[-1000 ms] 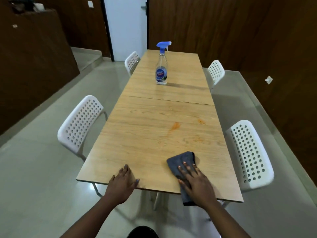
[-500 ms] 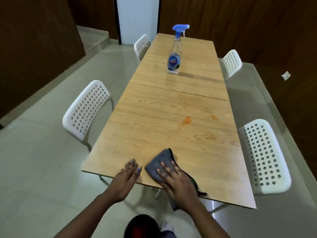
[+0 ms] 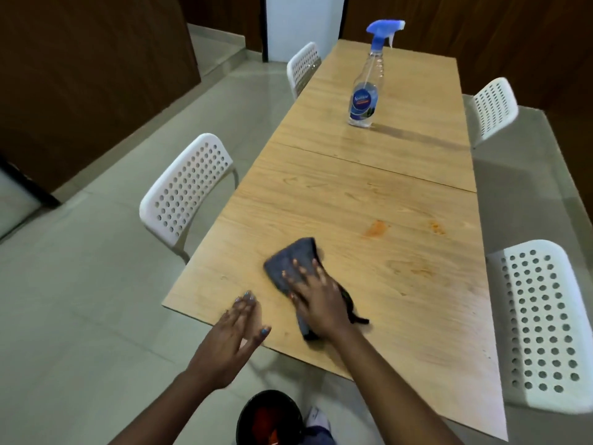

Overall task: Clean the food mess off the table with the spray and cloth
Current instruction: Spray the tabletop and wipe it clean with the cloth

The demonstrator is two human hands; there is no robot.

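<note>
A dark grey cloth [image 3: 293, 256] lies on the wooden table [image 3: 401, 303] near its front left corner. My right hand [image 3: 316, 292] presses flat on the cloth with fingers spread. My left hand [image 3: 237, 329] rests open at the table's front edge, just left of the cloth. Orange food smears [image 3: 376, 228] mark the wood beyond the cloth, with smaller ones [image 3: 437, 227] farther right. A clear spray bottle [image 3: 365, 88] with a blue trigger head stands upright on the far half of the table.
White perforated chairs stand on both sides: near left [image 3: 186, 191], far left [image 3: 303, 67], near right [image 3: 545, 322], far right [image 3: 492, 107]. A dark bin [image 3: 268, 415] with orange scraps sits on the floor below the front edge.
My right hand has slid the cloth leftward and then forward over the table. My left hand stays at the front edge. The camera has moved closer and tilted down.
</note>
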